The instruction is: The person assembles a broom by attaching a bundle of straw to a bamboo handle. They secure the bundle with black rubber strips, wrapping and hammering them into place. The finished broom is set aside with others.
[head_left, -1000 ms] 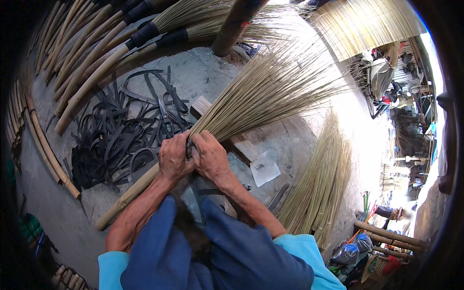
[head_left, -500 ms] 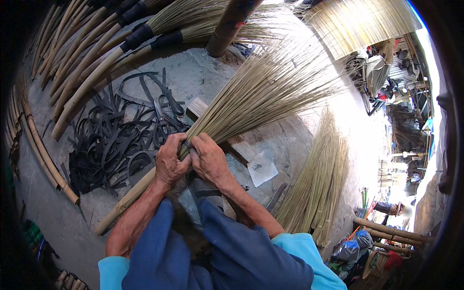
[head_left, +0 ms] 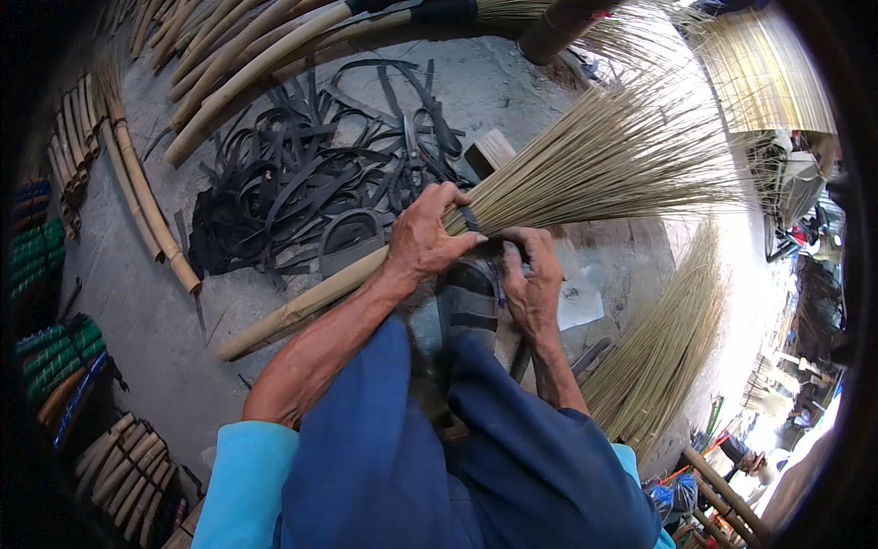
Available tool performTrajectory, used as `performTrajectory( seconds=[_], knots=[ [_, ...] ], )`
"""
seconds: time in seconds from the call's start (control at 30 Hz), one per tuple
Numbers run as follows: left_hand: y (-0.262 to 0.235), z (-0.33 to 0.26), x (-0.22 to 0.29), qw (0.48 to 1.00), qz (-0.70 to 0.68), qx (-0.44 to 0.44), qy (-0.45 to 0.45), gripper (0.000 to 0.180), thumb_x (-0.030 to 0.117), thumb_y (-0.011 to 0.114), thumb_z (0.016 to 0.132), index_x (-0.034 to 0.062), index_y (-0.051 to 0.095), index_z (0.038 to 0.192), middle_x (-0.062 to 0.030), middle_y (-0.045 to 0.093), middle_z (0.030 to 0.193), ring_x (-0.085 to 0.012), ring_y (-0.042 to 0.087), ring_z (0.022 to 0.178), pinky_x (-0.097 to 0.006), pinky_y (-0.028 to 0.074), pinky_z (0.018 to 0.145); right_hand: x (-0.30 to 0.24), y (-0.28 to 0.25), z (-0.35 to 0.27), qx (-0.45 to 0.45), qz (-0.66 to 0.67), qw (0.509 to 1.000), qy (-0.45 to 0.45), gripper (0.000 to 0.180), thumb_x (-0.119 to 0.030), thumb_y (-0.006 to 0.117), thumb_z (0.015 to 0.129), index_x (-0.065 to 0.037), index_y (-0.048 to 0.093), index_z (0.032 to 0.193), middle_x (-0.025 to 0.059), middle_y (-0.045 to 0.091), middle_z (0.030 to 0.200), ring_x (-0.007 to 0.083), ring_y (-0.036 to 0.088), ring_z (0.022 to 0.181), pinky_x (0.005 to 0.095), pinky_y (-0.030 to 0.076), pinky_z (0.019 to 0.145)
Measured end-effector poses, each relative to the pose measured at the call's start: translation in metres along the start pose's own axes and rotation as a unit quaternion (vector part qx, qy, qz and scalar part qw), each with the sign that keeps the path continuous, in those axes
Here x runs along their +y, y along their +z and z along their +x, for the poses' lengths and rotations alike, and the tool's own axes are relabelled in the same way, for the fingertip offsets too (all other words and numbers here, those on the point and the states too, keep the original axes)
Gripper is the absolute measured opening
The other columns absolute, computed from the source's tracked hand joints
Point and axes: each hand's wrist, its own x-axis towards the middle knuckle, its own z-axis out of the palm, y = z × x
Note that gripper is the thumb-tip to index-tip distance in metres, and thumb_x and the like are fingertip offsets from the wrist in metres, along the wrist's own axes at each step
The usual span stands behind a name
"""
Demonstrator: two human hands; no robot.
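Observation:
A broom of thin straw [head_left: 594, 165] on a bamboo handle [head_left: 302, 313] lies slantwise across my knees, its bristles fanning toward the upper right. My left hand [head_left: 428, 233] is closed round the broom's neck, thumb pointing along its near side. A black rubber strip [head_left: 470, 218] crosses the straw just beyond those fingers. Close by, on the near side of the neck, my right hand [head_left: 532, 279] has its fingers curled and pinched at the strip's end, which is partly hidden. Past the left hand spreads a tangled heap of black rubber strips [head_left: 283, 183], with scissors [head_left: 409, 146] at its right side.
Loose straw [head_left: 658, 348] lies at the right, near a knife-like blade [head_left: 591, 355] and a white sheet [head_left: 582, 297]. A wooden block [head_left: 492, 152] sits behind the broom. Finished brooms' handles [head_left: 265, 78] line the far left; bamboo poles [head_left: 151, 201] and bundled sticks [head_left: 128, 476] are at the left.
My right hand has come away from the left and drawn down to the right of the broom's neck. The left keeps its grip. The whole view has shifted, showing more of the left side.

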Motion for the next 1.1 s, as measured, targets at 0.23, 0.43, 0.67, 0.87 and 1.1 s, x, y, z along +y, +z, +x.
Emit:
performTrajectory(
  seconds=[0.23,0.43,0.67,0.87,1.1],
  knots=[
    [-0.001,0.003,0.004,1.0,0.012,0.01,0.024,0.056,0.029,0.096,0.078,0.0105,0.067,0.122,-0.0133,0.068,0.113,-0.0391,0.073,0.107,-0.051,0.058,0.088,-0.008,0.008,-0.008,-0.029,-0.007,0.999,-0.027,0.028,0.005,0.069,0.097,-0.005,0.076,0.122,0.0152,0.07,0.115,0.0337,0.072,0.106,0.0416,0.058,0.096],
    [-0.001,0.001,0.0,0.999,0.017,0.009,0.028,0.052,0.024,0.093,0.081,0.0081,0.066,0.122,-0.0151,0.07,0.114,-0.0406,0.073,0.107,-0.051,0.059,0.089,-0.003,0.02,-0.005,-0.03,-0.088,0.994,-0.053,0.049,0.008,0.07,0.089,-0.01,0.077,0.134,0.0147,0.068,0.116,0.0356,0.069,0.108,0.0439,0.058,0.095],
    [-0.014,0.017,0.008,0.994,-0.057,-0.091,-0.02,0.048,0.013,0.09,0.084,0.0012,0.066,0.123,-0.0173,0.078,0.111,-0.023,0.075,0.103,-0.039,0.058,0.091,0.006,0.021,-0.012,0.001,-0.105,0.992,-0.074,0.042,-0.002,0.07,0.09,-0.009,0.076,0.131,0.014,0.07,0.114,0.0366,0.068,0.105,0.0466,0.058,0.092],
    [-0.018,0.025,0.013,0.987,-0.104,-0.122,-0.034,0.046,0.014,0.093,0.078,-0.0002,0.064,0.111,-0.0087,0.073,0.099,-0.0171,0.068,0.093,-0.035,0.055,0.084,-0.004,0.011,-0.013,-0.009,-0.039,0.999,-0.021,0.04,0.006,0.069,0.09,-0.006,0.075,0.128,0.015,0.068,0.115,0.0364,0.068,0.11,0.0457,0.058,0.095],
    [-0.005,0.02,0.004,0.992,-0.095,-0.077,-0.01,0.052,0.022,0.094,0.072,0.0005,0.065,0.109,-0.0078,0.069,0.101,-0.0189,0.065,0.099,-0.036,0.053,0.091,0.022,0.007,-0.057,0.011,0.013,1.0,0.024,0.034,0.005,0.066,0.093,-0.004,0.075,0.125,0.0185,0.066,0.112,0.0379,0.067,0.108,0.045,0.056,0.094]
  ],
)
